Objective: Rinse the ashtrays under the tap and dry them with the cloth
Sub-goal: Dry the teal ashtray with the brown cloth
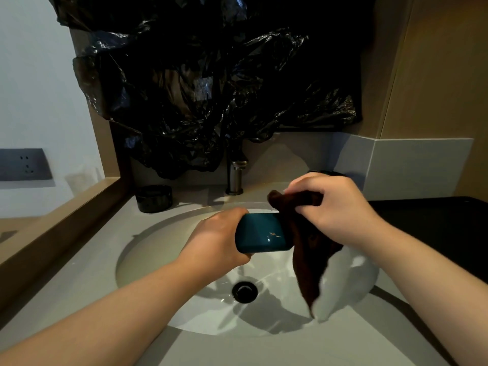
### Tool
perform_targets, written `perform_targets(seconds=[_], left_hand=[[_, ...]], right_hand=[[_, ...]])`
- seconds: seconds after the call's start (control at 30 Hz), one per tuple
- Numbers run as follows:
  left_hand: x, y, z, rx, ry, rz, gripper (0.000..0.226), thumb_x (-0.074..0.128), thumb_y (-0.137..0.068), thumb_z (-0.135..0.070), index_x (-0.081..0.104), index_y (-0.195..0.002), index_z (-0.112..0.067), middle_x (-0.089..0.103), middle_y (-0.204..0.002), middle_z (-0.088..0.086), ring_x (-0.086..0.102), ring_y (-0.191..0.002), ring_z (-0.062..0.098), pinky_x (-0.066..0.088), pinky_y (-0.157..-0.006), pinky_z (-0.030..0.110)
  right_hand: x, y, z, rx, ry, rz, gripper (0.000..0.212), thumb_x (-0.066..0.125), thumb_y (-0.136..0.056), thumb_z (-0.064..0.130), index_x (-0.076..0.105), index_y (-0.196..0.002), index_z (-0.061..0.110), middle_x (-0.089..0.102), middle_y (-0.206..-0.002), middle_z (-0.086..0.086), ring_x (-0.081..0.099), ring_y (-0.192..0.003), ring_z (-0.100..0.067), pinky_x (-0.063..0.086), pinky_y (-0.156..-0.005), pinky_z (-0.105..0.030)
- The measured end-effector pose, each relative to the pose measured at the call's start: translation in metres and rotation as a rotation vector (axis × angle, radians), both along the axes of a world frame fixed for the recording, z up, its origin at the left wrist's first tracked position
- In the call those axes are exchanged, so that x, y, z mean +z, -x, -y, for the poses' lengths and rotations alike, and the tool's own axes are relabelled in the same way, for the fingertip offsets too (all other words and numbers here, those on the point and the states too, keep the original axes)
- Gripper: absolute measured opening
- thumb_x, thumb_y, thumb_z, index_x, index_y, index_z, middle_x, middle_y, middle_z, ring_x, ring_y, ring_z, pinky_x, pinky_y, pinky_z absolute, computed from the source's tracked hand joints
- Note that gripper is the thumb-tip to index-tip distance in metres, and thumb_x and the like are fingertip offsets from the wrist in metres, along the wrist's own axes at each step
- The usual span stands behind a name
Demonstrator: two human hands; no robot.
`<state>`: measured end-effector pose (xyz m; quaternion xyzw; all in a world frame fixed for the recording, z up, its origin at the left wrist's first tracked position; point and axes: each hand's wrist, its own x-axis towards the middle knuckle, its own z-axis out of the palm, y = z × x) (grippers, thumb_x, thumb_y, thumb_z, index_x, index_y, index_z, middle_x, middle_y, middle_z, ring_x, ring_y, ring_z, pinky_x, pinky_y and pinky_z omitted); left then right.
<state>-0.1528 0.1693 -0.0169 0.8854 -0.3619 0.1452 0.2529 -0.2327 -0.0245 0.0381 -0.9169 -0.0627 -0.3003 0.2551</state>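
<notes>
Ashtray [260, 233] left hand [216, 239], cloth [309, 247] right hand [335, 204].

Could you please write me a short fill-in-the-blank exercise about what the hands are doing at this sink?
1. The left hand grips a teal ____ over the sink.
2. The right hand presses a dark brown ____ against it.
3. A black ashtray stands on the counter, to the ____ of the tap.
Missing words: ashtray; cloth; left.
</notes>
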Motion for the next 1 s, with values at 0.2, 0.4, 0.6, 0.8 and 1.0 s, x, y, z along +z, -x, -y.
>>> perform_targets(seconds=[0.2,0.4,0.6,0.8,1.0], left_hand=[[-0.002,-0.001,0.001,0.012,-0.017,0.007,0.060,0.074,-0.075,-0.033,0.046,-0.128,-0.034,0.060,-0.111,-0.013,0.056,-0.100,0.010,0.048,-0.083,0.021],[0.000,-0.005,0.000,0.087,0.026,-0.014,0.058,0.074,-0.074,-0.033,0.046,-0.125,-0.034,0.051,-0.098,-0.017,0.051,-0.091,0.008,0.047,-0.079,0.021],[-0.003,-0.002,0.003,0.073,0.001,-0.014,0.060,0.075,-0.074,-0.036,0.045,-0.125,-0.032,0.059,-0.103,-0.012,0.056,-0.094,0.011,0.049,-0.078,0.023],[0.000,-0.005,0.002,0.127,0.052,-0.088,0.061,0.078,-0.072,-0.035,0.047,-0.124,-0.032,0.055,-0.098,-0.014,0.054,-0.093,0.010,0.050,-0.080,0.024],[-0.002,-0.003,0.003,0.120,0.031,-0.070,0.058,0.077,-0.073,-0.036,0.047,-0.122,-0.034,0.058,-0.103,-0.013,0.056,-0.094,0.011,0.052,-0.080,0.025]], right_hand=[[-0.026,-0.006,-0.025,0.183,0.294,-0.059,0.043,0.054,-0.090,0.002,0.061,-0.126,0.024,0.056,-0.132,0.012,0.046,-0.125,-0.004,0.031,-0.107,-0.015],[-0.035,-0.011,-0.021,0.165,0.536,0.056,0.049,0.064,-0.078,-0.005,0.063,-0.123,0.015,0.058,-0.123,-0.009,0.054,-0.108,-0.030,0.055,-0.080,-0.043],[-0.037,-0.013,-0.023,0.122,0.604,0.133,0.056,0.073,-0.067,-0.003,0.064,-0.120,0.014,0.058,-0.102,-0.005,0.055,-0.084,-0.026,0.051,-0.050,-0.037],[-0.038,-0.013,-0.019,0.148,0.485,0.100,0.048,0.054,-0.077,0.000,0.065,-0.120,0.019,0.058,-0.098,-0.001,0.053,-0.088,-0.021,0.053,-0.061,-0.040],[-0.041,-0.013,-0.026,0.108,0.435,0.094,0.046,0.052,-0.081,0.004,0.062,-0.124,0.017,0.054,-0.098,0.000,0.050,-0.088,-0.018,0.051,-0.065,-0.032]])
